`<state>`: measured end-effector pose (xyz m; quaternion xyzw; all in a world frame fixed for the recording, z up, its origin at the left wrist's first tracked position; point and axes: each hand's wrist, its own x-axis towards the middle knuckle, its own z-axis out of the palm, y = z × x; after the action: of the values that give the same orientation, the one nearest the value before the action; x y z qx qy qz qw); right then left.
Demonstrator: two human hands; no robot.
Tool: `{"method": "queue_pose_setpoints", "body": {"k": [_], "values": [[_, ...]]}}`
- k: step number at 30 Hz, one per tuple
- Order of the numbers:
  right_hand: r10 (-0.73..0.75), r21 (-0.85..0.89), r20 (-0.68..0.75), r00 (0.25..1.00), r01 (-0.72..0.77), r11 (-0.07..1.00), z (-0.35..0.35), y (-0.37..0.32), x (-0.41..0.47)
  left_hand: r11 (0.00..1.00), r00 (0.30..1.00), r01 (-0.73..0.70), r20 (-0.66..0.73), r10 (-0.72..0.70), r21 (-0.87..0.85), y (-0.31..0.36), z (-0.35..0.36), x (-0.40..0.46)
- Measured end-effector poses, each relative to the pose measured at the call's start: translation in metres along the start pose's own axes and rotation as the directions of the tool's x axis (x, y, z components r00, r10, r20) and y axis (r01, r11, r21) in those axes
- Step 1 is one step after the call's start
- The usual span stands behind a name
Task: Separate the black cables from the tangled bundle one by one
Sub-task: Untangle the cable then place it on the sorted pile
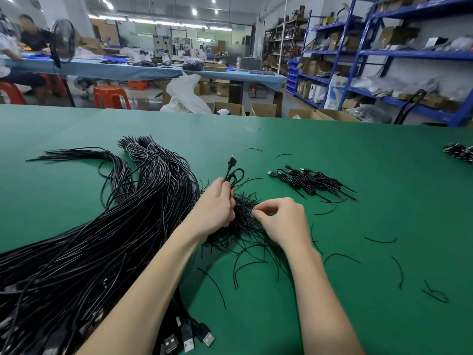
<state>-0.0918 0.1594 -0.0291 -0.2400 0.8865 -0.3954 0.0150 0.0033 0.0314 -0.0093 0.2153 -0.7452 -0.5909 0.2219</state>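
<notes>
A big tangled bundle of black cables (107, 226) spreads over the left of the green table (358, 155), with USB plugs (189, 336) at its near end. My left hand (217, 203) grips one coiled black cable (234, 172), whose plug points up. Under and between both hands lies a heap of thin black ties (243, 221). My right hand (281, 219) hovers over that heap, its fingertips pinching one thin black tie. A small pile of separated coiled cables (309, 181) lies to the right, beyond my hands.
Loose black tie pieces (381, 240) are scattered over the table's right half. Another black cable pile (459, 152) sits at the far right edge. Beyond the table are cardboard boxes, blue shelving (384, 55), red stools and a person seated at the back left.
</notes>
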Motion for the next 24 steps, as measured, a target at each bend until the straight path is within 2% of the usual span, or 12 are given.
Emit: {"method": "queue_pose_setpoints", "body": {"k": [4,7,10,12,14,19,22,24], "values": [[0.034,0.057,-0.023,0.999,-0.033,0.998,-0.007,0.002,-0.001,1.000,1.000,0.022,-0.022,-0.023,-0.016,-0.002,0.000,0.002],[0.041,0.094,-0.033,0.999,-0.038,0.995,-0.011,0.003,-0.001,0.992,0.996,0.086,0.048,-0.081,-0.092,0.000,0.001,0.001],[0.046,0.295,-0.034,0.998,-0.034,0.955,-0.015,0.002,0.001,0.984,0.988,0.137,0.084,-0.127,-0.115,0.001,0.000,0.001],[0.043,0.468,-0.047,0.998,-0.016,0.884,-0.018,0.000,0.003,0.978,0.987,0.151,0.082,-0.140,-0.144,0.002,0.000,0.000],[0.031,0.544,-0.065,0.997,0.010,0.839,-0.021,-0.004,0.004,0.975,0.988,0.141,0.087,-0.127,-0.173,0.003,-0.001,-0.001],[-0.085,0.718,0.119,0.989,-0.026,0.695,-0.024,-0.015,-0.004,0.981,0.984,0.061,0.177,-0.028,-0.186,0.002,0.001,-0.002],[-0.149,0.752,0.209,0.966,-0.062,0.656,-0.024,-0.022,-0.008,0.981,0.982,-0.002,0.186,0.039,-0.194,0.000,0.004,-0.002],[-0.149,0.751,0.237,0.960,-0.083,0.655,-0.023,-0.025,-0.009,0.992,0.979,-0.096,0.171,0.110,-0.087,-0.001,0.005,-0.002]]}}
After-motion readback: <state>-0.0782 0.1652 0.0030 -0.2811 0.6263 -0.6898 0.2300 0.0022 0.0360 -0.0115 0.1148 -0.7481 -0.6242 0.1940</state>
